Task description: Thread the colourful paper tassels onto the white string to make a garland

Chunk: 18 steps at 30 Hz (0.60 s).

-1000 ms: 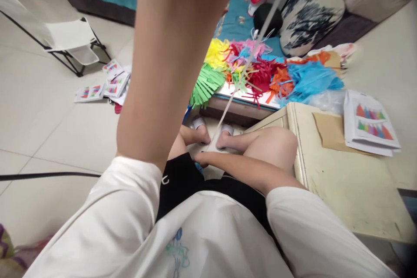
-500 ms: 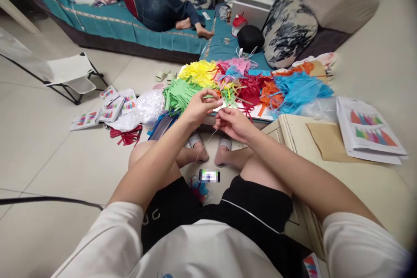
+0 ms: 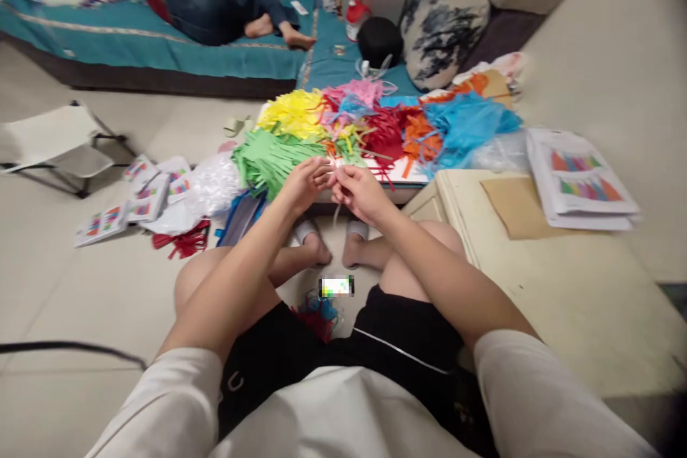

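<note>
A thin whitish string point(image 3: 336, 216) hangs below my fingertips, its lower end dangling over the floor. My right hand point(image 3: 358, 192) pinches it between thumb and forefinger. My left hand point(image 3: 307, 184) meets it fingertip to fingertip, fingers curled on the string's upper part; motion blur hides the exact grip. Just beyond my hands lie fringed paper tassels: a green bundle point(image 3: 282, 154), a yellow bundle point(image 3: 293, 113), a dark red bundle point(image 3: 385, 130), an orange bundle point(image 3: 421, 134) and a blue bundle point(image 3: 466, 125).
A cream cabinet point(image 3: 547, 293) at my right bears a brown envelope point(image 3: 512, 211) and printed packets point(image 3: 582, 182). More packets point(image 3: 147, 197) and clear plastic point(image 3: 215, 182) lie on the floor at left. A phone point(image 3: 336, 286) is between my feet. Someone lies on the teal sofa point(image 3: 204, 61).
The view has swung right, so the surroundings sit further left. My hands stay close together at the string, and my left fingers have shifted slightly on it.
</note>
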Tool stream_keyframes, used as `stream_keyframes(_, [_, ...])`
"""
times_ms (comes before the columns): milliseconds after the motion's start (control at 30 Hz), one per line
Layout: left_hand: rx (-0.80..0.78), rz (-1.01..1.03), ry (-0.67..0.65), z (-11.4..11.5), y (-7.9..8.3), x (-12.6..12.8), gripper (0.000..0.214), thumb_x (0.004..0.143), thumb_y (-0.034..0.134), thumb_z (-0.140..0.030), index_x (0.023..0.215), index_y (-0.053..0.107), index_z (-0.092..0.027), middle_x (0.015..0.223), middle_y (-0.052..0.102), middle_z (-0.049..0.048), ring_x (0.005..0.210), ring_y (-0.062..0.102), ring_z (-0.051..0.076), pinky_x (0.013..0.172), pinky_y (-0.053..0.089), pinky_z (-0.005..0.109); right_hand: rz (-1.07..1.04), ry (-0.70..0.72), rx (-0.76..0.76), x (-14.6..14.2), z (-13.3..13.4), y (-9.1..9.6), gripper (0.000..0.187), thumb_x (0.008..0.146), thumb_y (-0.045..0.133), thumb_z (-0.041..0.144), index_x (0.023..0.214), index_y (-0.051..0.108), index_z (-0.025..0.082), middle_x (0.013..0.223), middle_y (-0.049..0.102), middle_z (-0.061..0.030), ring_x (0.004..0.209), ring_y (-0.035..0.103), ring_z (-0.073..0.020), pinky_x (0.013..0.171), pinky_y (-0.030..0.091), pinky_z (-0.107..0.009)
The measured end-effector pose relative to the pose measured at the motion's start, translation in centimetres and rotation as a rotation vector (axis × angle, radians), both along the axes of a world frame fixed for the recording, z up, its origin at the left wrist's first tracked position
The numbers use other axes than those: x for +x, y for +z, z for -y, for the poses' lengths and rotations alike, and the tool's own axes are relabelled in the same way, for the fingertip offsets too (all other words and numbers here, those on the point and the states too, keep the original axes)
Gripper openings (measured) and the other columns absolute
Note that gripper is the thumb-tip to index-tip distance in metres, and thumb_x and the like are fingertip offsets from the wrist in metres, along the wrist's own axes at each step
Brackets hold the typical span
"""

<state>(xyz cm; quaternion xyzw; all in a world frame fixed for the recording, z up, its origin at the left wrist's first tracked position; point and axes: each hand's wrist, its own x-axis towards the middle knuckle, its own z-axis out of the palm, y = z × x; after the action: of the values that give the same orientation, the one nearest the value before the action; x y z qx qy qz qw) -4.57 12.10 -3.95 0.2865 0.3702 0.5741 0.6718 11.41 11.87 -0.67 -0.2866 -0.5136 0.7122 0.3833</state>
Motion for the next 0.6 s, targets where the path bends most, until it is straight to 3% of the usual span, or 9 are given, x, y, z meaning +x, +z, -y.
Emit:
stream_keyframes(100, [-0.038,-0.043,-0.365,1.9,-1.7,1.6,0.062,0.083,0.078,-0.076,0.099,0.068,-0.017,0.075,0.070,0.0053,0.073,0.071,0.018,0.072,0.058,0.030,-0.058,-0.179,-0.008,0.6,-0.6,0.9,0.039,0.105,0.071,0.047,0.082,0.060,0.018,0.054,0.051,0.0067,0.046,0.036,-0.0059,0.051,0.033,-0.017])
stream_keyframes(167, [-0.032,-0.084,-0.543,3.2,-2.6,2.4,0.071,0.082,0.075,-0.083,0.103,0.069,-0.016,0.060,0.053,-0.0026,0.051,0.052,0.011,0.055,0.046,0.025,-0.079,-0.296,-0.028,1.2,-1.3,1.4,0.038,0.108,0.067,0.044,0.081,0.056,0.019,0.054,0.048,0.0076,0.047,0.034,-0.0061,0.051,0.033,-0.017])
stream_keyframes(233, [0.003,-0.155,-0.526,4.0,-3.2,2.6,0.063,0.081,0.083,-0.073,0.103,0.068,-0.016,0.056,0.035,-0.0102,0.044,0.029,0.004,0.047,0.026,0.019,-0.090,-0.375,-0.057,1.9,-2.0,1.6,0.038,0.112,0.062,0.039,0.081,0.054,0.019,0.051,0.044,0.0086,0.046,0.030,-0.0067,0.050,0.031,-0.017])
stream_keyframes(300, [0.020,-0.304,-0.463,4.1,-3.3,2.2,0.054,0.079,0.089,-0.061,0.096,0.064,-0.017,0.057,0.031,-0.0111,0.045,0.024,0.003,0.046,0.018,0.017,-0.100,-0.419,-0.087,2.5,-2.4,1.7,0.038,0.113,0.060,0.038,0.080,0.051,0.020,0.050,0.039,0.0096,0.046,0.027,-0.0075,0.049,0.028,-0.018])
stream_keyframes(467, [-0.010,-0.651,-0.434,3.2,-3.1,0.6,0.048,0.080,0.081,-0.062,0.085,0.063,-0.018,0.052,0.033,-0.0084,0.044,0.027,0.006,0.045,0.019,0.018,-0.137,-0.451,-0.108,3.3,-2.7,1.9,0.044,0.109,0.065,0.046,0.077,0.046,0.022,0.051,0.035,0.0103,0.047,0.024,-0.0080,0.049,0.025,-0.018])
stream_keyframes(600, [-0.045,-0.679,-0.458,2.7,-4.0,0.3,0.051,0.082,0.073,-0.068,0.082,0.062,-0.018,0.051,0.030,-0.0082,0.043,0.024,0.006,0.043,0.018,0.019,-0.154,-0.463,-0.111,3.4,-2.7,2.1,0.042,0.110,0.063,0.043,0.078,0.048,0.021,0.051,0.036,0.0101,0.046,0.024,-0.0083,0.048,0.024,-0.019])
